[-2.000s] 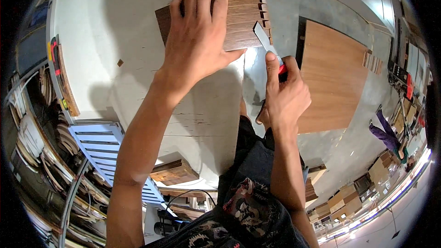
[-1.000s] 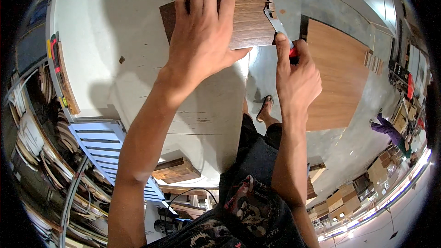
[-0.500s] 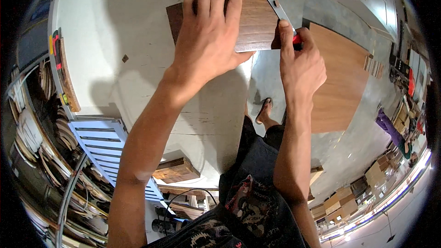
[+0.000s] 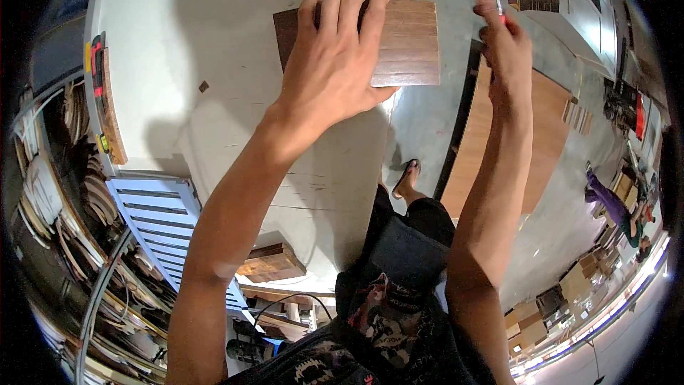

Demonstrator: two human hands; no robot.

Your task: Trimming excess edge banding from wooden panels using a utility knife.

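Observation:
A dark brown wood-grain board [image 4: 406,43] overhangs the right edge of the pale worktable [image 4: 235,121]. My left hand [image 4: 333,64] grips it, fingers over its far edge and thumb at the near edge. Off to the right, apart from the board, my right hand [image 4: 506,53] is closed around a red-handled utility knife [image 4: 501,17]. Most of the knife is hidden by the fingers, and its blade is hard to make out from here.
A small stack of wood pieces [image 4: 274,262] lies at the table's near end. A pale blue slatted frame [image 4: 153,207] stands left of it. To the right, a large brown panel [image 4: 548,135] rests low down, and a person in purple trousers [image 4: 605,198] is farther off.
My right hand has drawn the knife away from the board's right edge, out to the right. My left hand still grips the board, which appears slightly further right and lower in view.

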